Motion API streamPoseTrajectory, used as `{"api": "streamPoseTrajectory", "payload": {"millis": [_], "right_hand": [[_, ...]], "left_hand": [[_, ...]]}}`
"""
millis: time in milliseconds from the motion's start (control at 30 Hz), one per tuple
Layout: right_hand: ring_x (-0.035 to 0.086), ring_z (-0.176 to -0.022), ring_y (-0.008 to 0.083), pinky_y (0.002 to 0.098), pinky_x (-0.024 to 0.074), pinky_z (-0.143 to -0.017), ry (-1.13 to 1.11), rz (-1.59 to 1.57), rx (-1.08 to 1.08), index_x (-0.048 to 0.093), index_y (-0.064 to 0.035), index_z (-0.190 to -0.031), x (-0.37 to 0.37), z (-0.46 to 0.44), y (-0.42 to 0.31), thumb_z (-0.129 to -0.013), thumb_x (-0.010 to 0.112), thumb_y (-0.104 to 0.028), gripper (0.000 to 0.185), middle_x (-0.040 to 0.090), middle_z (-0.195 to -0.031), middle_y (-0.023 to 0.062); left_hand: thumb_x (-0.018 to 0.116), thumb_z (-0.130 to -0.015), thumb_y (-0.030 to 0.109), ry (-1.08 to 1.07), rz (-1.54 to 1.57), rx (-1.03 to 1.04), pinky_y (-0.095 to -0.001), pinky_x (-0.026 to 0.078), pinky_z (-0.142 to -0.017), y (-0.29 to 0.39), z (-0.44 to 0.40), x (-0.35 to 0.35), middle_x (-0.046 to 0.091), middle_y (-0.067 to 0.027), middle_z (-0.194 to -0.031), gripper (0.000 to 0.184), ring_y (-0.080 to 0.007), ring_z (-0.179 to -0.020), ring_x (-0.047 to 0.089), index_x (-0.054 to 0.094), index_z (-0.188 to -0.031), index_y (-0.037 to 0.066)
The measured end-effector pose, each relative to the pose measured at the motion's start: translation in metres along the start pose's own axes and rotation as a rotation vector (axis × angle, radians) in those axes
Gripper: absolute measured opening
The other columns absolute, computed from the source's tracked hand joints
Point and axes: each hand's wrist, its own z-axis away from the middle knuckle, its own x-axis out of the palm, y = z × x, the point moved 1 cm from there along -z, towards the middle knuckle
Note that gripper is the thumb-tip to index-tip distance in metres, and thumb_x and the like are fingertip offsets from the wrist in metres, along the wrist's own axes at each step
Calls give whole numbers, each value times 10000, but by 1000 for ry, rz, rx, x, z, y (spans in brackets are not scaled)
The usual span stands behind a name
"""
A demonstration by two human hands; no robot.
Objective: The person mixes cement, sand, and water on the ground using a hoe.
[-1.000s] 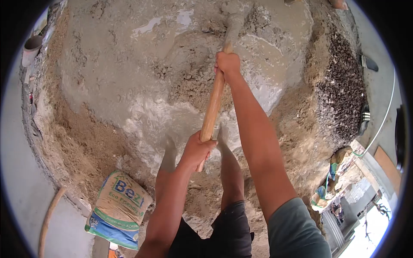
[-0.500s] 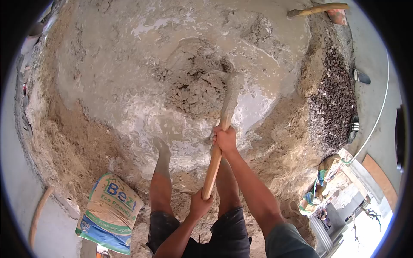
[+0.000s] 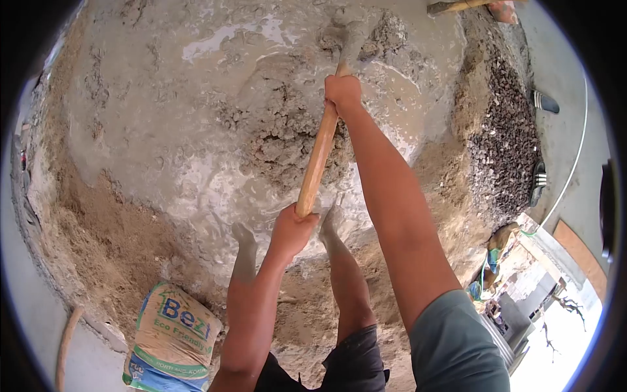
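Observation:
Both hands are closed round the wooden handle (image 3: pixel 317 163) of a hoe that reaches forward over wet grey mortar (image 3: pixel 163 111). My right hand (image 3: pixel 343 90) grips the upper part, close to the mortar-coated end. Lower down, my left hand (image 3: pixel 293 228) wraps the butt of the handle. The hoe's head is sunk in the mix near the top and its blade is hidden. Below the handle lies a thick, crumbly mound of mortar (image 3: pixel 290 144). My bare feet and lower legs (image 3: pixel 245 251) stand in the front edge of the wet mix.
A cement bag (image 3: pixel 173 333) lies at lower left, near a curved wooden handle (image 3: pixel 67 346). Dark gravel (image 3: pixel 506 144) borders the right side, with sandals (image 3: pixel 544 102) and a pale hose (image 3: pixel 575 170) beyond. Another wooden-handled tool (image 3: pixel 457 6) rests at top right. Sandy soil (image 3: pixel 117 222) rings the mortar.
Both hands have pushed forward, carrying the hoe up and away from my body. Its head has gone from beside the mound to farther out in the mortar.

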Motion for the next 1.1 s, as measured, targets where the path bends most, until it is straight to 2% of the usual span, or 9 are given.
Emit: {"api": "streamPoseTrajectory", "payload": {"millis": [67,167,233,400,667,800,933,1033,1100], "right_hand": [[571,-479,247,390,452,-432,-30,155,-11,562,78,-722,2,-24,14,-791,574,-95,187,580,-625,143],[548,-479,243,391,459,-435,-248,-58,257,549,60,-702,-37,8,14,-791,580,-86,173,548,-607,136],[532,-478,236,390,462,-435,-285,-78,254,543,45,-694,-37,35,35,-796,581,-74,161,530,-604,128],[521,-483,205,359,462,-445,-363,-244,242,558,24,-730,-83,91,72,-817,578,-27,103,538,-629,99],[510,-518,133,289,412,-465,-202,-478,375,512,-22,-762,-128,259,217,-833,586,12,108,509,-621,49],[482,-548,156,318,426,-518,-58,-703,328,472,-47,-888,-159,294,223,-822,563,28,135,487,-672,55],[433,-611,152,328,433,-548,81,-804,149,430,-59,-986,-177,226,121,-832,567,-53,206,432,-753,47],[456,-595,145,320,435,-517,93,-888,39,484,-5,-870,-145,125,44,-840,554,-40,83,467,-727,57],[458,-537,159,325,437,-484,76,-893,39,497,3,-830,-86,67,1,-851,545,-40,67,473,-678,59]], "left_hand": [[666,-831,173,46,6,10,-367,461,-553,10,20,23,622,-153,-679,231,-235,-564,591,595,-928,-24],[663,-817,179,143,-85,111,-404,472,-567,12,46,51,628,-193,-701,241,-324,-605,631,582,-927,-19],[660,-812,187,150,-99,56,-428,479,-577,-13,75,63,630,-216,-712,250,-381,-645,646,579,-933,-16],[666,-831,216,164,-198,-104,-453,495,-594,-28,130,90,625,-208,-676,229,-405,-679,657,574,-914,23],[701,-807,202,144,-613,-249,-510,515,-648,-248,179,108,660,-201,-737,218,-415,-741,662,605,-942,61],[723,-785,232,91,-666,-224,-501,527,-683,-276,155,83,678,-177,-784,227,-402,-773,663,635,-940,91],[800,-715,365,-273,-666,57,-433,546,-733,-143,62,31,710,-155,-865,424,-353,-813,688,691,-1034,107],[767,-784,227,-275,-444,156,-355,519,-656,-20,6,-27,690,-116,-796,393,-209,-706,668,658,-1091,8],[712,-819,145,-187,-445,82,-326,498,-609,52,-3,-76,653,-80,-746,325,-160,-656,627,641,-1097,-7]]}}
